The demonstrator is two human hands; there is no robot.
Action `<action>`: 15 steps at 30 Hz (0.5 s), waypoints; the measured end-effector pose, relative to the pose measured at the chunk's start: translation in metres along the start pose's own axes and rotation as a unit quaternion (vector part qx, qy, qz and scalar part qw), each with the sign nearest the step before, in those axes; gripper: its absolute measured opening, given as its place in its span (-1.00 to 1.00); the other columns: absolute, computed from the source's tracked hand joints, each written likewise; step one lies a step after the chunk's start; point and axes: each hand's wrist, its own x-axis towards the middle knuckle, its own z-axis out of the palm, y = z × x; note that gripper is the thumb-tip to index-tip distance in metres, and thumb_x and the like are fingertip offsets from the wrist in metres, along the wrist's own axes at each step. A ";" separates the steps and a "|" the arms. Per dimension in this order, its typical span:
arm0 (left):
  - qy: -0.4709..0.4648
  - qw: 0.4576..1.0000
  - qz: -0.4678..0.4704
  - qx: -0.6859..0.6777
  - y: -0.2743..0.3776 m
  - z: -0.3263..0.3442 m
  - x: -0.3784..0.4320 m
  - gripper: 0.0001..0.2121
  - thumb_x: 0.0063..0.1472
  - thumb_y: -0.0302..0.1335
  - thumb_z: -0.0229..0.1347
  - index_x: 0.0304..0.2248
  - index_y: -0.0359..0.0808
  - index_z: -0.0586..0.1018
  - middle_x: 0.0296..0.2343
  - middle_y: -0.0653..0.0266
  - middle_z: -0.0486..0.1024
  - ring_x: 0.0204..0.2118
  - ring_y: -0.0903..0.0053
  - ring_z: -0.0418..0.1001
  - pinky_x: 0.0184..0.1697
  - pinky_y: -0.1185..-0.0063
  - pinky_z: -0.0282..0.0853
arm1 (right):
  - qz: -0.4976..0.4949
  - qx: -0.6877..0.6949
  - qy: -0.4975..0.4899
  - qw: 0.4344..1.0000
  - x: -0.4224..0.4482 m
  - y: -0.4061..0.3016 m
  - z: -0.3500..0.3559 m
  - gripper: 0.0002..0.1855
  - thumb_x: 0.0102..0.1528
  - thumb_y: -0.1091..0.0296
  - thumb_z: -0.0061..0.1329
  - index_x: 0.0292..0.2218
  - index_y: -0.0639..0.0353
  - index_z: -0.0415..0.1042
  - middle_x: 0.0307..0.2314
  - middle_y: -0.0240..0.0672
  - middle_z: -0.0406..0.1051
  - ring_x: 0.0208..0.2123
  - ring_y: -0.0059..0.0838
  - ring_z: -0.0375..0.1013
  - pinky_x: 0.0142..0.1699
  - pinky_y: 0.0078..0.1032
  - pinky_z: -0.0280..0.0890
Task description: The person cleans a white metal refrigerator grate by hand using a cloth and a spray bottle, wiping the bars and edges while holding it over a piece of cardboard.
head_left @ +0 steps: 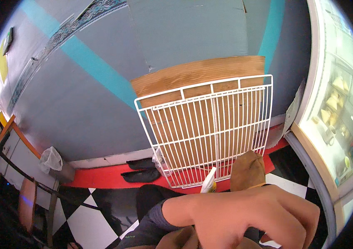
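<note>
Close to the camera, my left hand [245,214] reaches across the bottom of the view from a dark cuff. Its fingers bend downward at the right, and the palm side is hidden, so I cannot tell whether it holds anything. My right hand cannot be made out; shaded skin [176,239] below the left wrist is too unclear to name. Just beyond my hand, a white spray bottle with a yellow part [208,183] and a piece of brown material [248,171] stick up. A white wire rack [212,132] stands upright behind them, in front of a wooden board [201,70].
Dark slip-on shoes [140,176] lie on the red floor strip [98,177] by the grey wall [101,130]. A lined bin [51,162] and a dark-framed chair [28,199] are at left. A lit glass display case [335,118] borders the right side.
</note>
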 end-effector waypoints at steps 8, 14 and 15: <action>-0.090 0.967 -0.237 0.038 0.016 -0.011 0.006 -0.63 -0.15 -0.21 0.25 -0.48 -0.34 0.46 -0.38 0.18 0.34 -0.58 0.66 0.28 -0.62 0.77 0.11 | -0.009 -0.006 -0.003 1.000 -0.002 -0.002 0.001 -0.83 0.05 0.37 -0.28 -0.51 0.11 0.35 -0.59 -0.36 0.33 -0.43 -0.45 0.37 -0.24 -0.54 0.26; 0.035 0.932 -0.235 0.272 0.032 -0.007 -0.009 -0.87 0.02 -0.44 0.10 -0.46 -0.33 0.47 -0.43 0.16 0.36 -0.46 0.46 0.35 -0.40 0.62 0.25 | -0.008 -0.014 0.007 1.000 -0.003 -0.001 0.001 -0.82 0.06 0.37 -0.28 -0.52 0.10 0.35 -0.59 -0.36 0.33 -0.44 -0.45 0.37 -0.24 -0.54 0.26; 0.062 0.895 -0.294 0.331 0.036 -0.010 -0.014 -0.96 0.08 -0.55 0.03 -0.46 -0.34 0.46 -0.44 0.18 0.35 -0.44 0.44 0.34 -0.34 0.59 0.28 | -0.005 -0.020 0.013 1.000 -0.001 0.003 0.001 -0.82 0.06 0.37 -0.28 -0.52 0.10 0.35 -0.60 -0.36 0.33 -0.44 -0.45 0.37 -0.24 -0.54 0.26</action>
